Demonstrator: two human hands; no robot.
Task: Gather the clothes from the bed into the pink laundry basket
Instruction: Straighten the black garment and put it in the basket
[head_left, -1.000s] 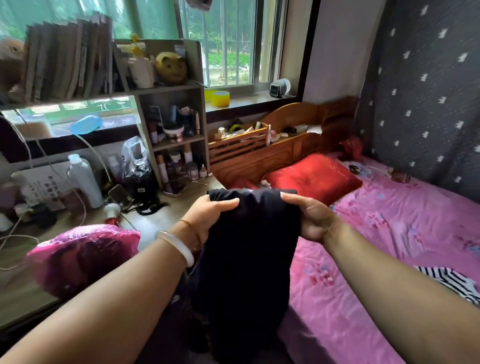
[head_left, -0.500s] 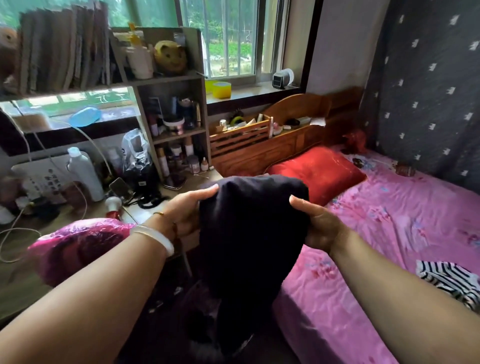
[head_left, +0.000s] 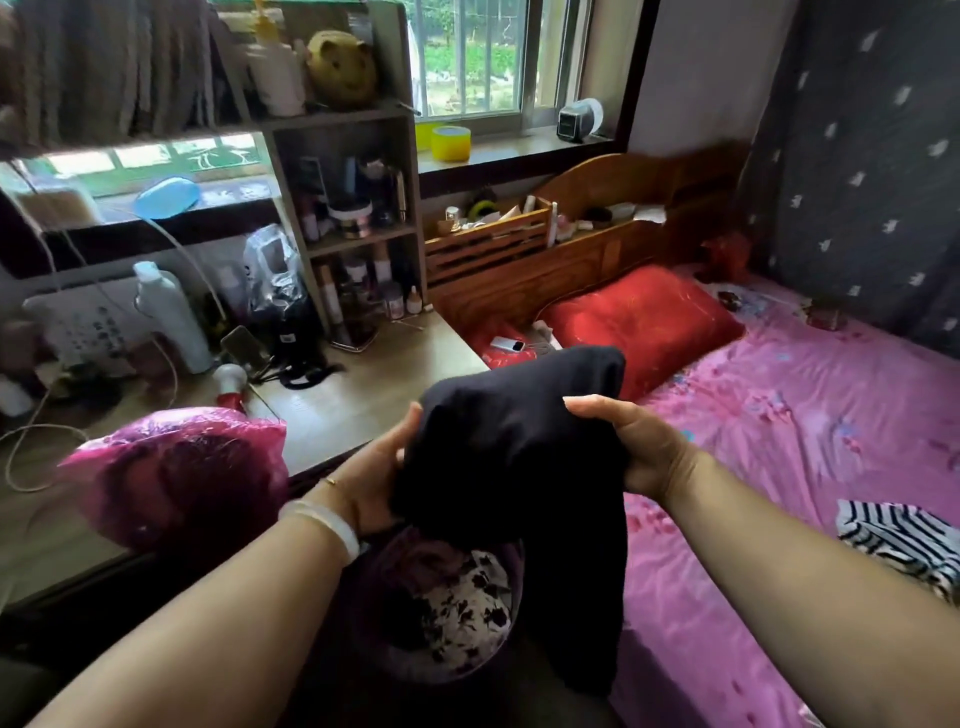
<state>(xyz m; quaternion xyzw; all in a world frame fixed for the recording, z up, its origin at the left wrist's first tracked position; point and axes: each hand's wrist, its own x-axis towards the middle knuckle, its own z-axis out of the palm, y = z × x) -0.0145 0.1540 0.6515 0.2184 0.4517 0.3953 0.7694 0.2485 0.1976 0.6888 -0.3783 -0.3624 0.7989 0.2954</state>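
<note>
A small bedroom shows a wooden desk (head_left: 363, 395) on the left side and a bed with a pink sheet (head_left: 810, 447) on the right side, under a barred window (head_left: 467, 57). In the head view, both hands hold a black garment (head_left: 511, 457) between them, in front of the chest. The left hand (head_left: 371, 480) grips its left edge with curled fingers, and the thumb lies on the cloth. The right hand (head_left: 631, 447) pinches the right edge, the fingers closed over the fabric. A long part of the garment hangs down below the right fingers. Directly under the left fingers stands the laundry basket (head_left: 514, 566), with flowered cloth (head_left: 457, 597) inside. A striped garment (head_left: 904, 540) lies on the sheet, well to the right of the right hand. A red pillow (head_left: 644, 317) lies beyond the fingers, and a pink plastic bag (head_left: 176, 473) sits on the desk, left of the left wrist.
</note>
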